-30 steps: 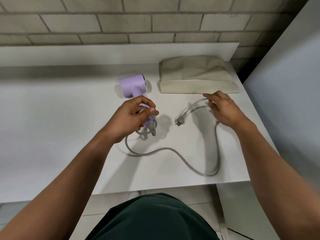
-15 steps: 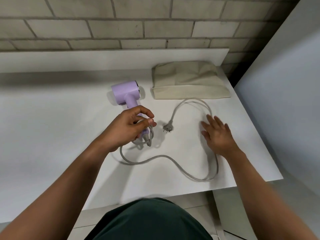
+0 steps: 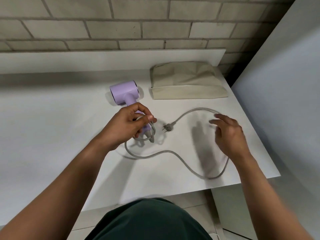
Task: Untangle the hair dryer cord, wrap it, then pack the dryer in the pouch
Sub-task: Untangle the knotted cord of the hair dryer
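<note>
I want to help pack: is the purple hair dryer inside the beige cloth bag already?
No, the purple plastic hair dryer is outside, left of the flat beige cloth pouch, held by the left hand.

One wide-angle camera, worn on the head, faces forward and steeply down at the white table (image 3: 52,135), at arm's length from the left hand (image 3: 128,125) and right hand (image 3: 228,134). The brick wall (image 3: 121,23) lies at 12 o'clock, the person's torso (image 3: 149,220) at 6 o'clock.

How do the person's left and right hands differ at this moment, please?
The left hand grips the purple dryer and a loop of cord; the right hand is open, gripping nothing. The left hand looks sharp; the right hand is motion-blurred. Both are over the white table.
</note>
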### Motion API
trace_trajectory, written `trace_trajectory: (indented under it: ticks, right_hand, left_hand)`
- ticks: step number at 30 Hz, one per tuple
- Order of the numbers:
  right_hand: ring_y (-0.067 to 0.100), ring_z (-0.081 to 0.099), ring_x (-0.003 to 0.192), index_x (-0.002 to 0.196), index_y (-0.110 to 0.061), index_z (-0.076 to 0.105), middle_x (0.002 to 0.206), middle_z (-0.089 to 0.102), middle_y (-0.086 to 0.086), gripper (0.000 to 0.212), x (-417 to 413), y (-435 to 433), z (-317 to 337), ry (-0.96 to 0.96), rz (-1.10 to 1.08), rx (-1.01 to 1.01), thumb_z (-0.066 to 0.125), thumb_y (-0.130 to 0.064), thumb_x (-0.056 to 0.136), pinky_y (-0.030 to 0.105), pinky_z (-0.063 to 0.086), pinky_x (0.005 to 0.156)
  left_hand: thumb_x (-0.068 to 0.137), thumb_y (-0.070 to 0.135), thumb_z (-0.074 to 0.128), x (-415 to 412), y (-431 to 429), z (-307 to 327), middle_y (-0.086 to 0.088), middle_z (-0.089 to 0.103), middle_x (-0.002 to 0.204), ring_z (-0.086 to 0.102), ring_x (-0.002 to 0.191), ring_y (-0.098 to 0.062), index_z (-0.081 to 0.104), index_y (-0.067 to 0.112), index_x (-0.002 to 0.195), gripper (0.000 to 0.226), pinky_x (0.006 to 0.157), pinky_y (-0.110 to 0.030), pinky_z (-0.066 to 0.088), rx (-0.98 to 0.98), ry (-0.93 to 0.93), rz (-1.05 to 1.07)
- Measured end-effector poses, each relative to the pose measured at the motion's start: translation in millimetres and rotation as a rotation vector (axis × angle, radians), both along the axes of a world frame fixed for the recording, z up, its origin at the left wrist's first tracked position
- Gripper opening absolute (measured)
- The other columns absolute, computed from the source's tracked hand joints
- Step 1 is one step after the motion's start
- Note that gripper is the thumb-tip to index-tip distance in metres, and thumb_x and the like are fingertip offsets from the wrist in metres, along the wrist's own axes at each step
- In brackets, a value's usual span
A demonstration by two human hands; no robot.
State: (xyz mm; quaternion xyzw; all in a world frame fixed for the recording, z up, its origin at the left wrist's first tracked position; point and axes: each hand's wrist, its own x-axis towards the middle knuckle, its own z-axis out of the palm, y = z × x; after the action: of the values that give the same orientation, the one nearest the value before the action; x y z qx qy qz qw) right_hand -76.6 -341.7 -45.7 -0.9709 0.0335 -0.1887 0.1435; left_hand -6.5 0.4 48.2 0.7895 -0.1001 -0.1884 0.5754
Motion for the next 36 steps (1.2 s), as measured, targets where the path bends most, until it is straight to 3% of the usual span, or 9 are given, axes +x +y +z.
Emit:
trace_trajectory:
  ticks: [4, 10, 15, 17, 19, 22, 27, 31, 36]
  right_hand:
    - [0.012, 0.068, 0.104, 0.123, -0.019, 0.073, 0.117, 0.072, -0.005, 0.031, 4, 102, 61, -0.066, 0.346, 0.358, 0.067, -0.006, 0.096, 0.024, 0.053, 0.091]
    - [0.008, 0.063, 0.115, 0.140, -0.027, 0.062, 0.128, 0.066, -0.014, 0.051, 23, 163, 72, 0.162, 0.475, 0.657, 0.072, -0.011, 0.093, 0.028, 0.058, 0.089]
    - [0.012, 0.065, 0.100, 0.123, -0.026, 0.073, 0.112, 0.068, -0.011, 0.043, 32, 176, 65, 0.059, 0.497, 0.594, 0.070, -0.002, 0.087, 0.030, 0.057, 0.079]
    - [0.011, 0.067, 0.100, 0.123, -0.025, 0.072, 0.113, 0.071, -0.013, 0.043, 35, 177, 65, 0.033, 0.497, 0.635, 0.070, -0.001, 0.087, 0.032, 0.058, 0.084]
    - [0.009, 0.065, 0.108, 0.131, -0.030, 0.068, 0.121, 0.070, -0.017, 0.048, 37, 177, 67, 0.120, 0.490, 0.620, 0.075, -0.010, 0.088, 0.028, 0.055, 0.089]
    - [0.009, 0.063, 0.105, 0.130, -0.027, 0.071, 0.112, 0.067, -0.013, 0.040, 37, 175, 61, 0.264, 0.545, 0.571, 0.077, -0.022, 0.091, 0.024, 0.054, 0.087]
    - [0.013, 0.068, 0.088, 0.104, -0.013, 0.077, 0.091, 0.068, -0.007, 0.010, 43, 170, 58, 0.192, 0.523, 0.641, 0.075, -0.014, 0.095, 0.020, 0.055, 0.077]
    - [0.017, 0.071, 0.091, 0.106, -0.018, 0.079, 0.097, 0.071, -0.004, 0.013, 42, 160, 60, 0.123, 0.528, 0.695, 0.076, -0.012, 0.094, 0.025, 0.058, 0.077]
    - [0.018, 0.072, 0.091, 0.108, -0.014, 0.080, 0.099, 0.072, -0.004, 0.015, 40, 148, 60, 0.065, 0.443, 0.745, 0.078, -0.014, 0.093, 0.032, 0.061, 0.072]
  left_hand:
    - [0.100, 0.024, 0.067, -1, 0, 0, 0.003, 0.081, 0.100, 0.062, 0.066, -0.006, 0.054, 0.013, 0.108, 0.019, 0.061, -0.023, 0.050, -0.008, 0.013, -0.039]
    - [0.098, 0.022, 0.070, -7, -2, -8, -0.006, 0.080, 0.089, 0.074, 0.080, -0.015, 0.033, 0.014, 0.100, 0.038, 0.064, -0.011, 0.046, -0.019, -0.032, 0.055]
    - [0.100, 0.017, 0.065, -11, -8, -17, 0.024, 0.064, 0.061, 0.060, 0.059, 0.007, 0.031, 0.013, 0.099, 0.035, 0.057, -0.009, 0.042, -0.025, -0.076, 0.132]
    - [0.096, 0.035, 0.070, -12, -8, -20, 0.015, 0.061, 0.076, 0.060, 0.062, 0.002, 0.032, 0.009, 0.103, 0.047, 0.061, -0.019, 0.049, -0.056, -0.092, 0.132]
    - [0.090, 0.054, 0.071, -12, -5, -18, -0.009, 0.063, 0.097, 0.069, 0.075, -0.020, 0.031, 0.005, 0.114, 0.068, 0.065, -0.038, 0.057, -0.115, -0.070, 0.121]
    - [0.084, 0.058, 0.065, -10, -2, -14, -0.002, 0.058, 0.103, 0.072, 0.092, -0.026, 0.027, 0.003, 0.121, 0.076, 0.068, -0.041, 0.063, -0.144, -0.048, 0.108]
    - [0.093, 0.062, 0.056, -7, 3, -20, -0.017, 0.064, 0.101, 0.066, 0.079, -0.022, 0.033, 0.006, 0.113, 0.064, 0.073, -0.040, 0.056, -0.118, -0.095, 0.047]
    - [0.094, 0.065, 0.045, -4, 30, -32, -0.008, 0.068, 0.106, 0.065, 0.102, -0.029, 0.058, 0.011, 0.106, 0.057, 0.090, -0.044, 0.054, -0.074, -0.123, -0.010]
    - [0.094, 0.023, 0.075, -13, 51, -50, -0.005, 0.069, 0.095, 0.067, 0.085, -0.016, 0.069, 0.017, 0.101, 0.011, 0.082, -0.030, 0.053, -0.074, 0.069, -0.120]
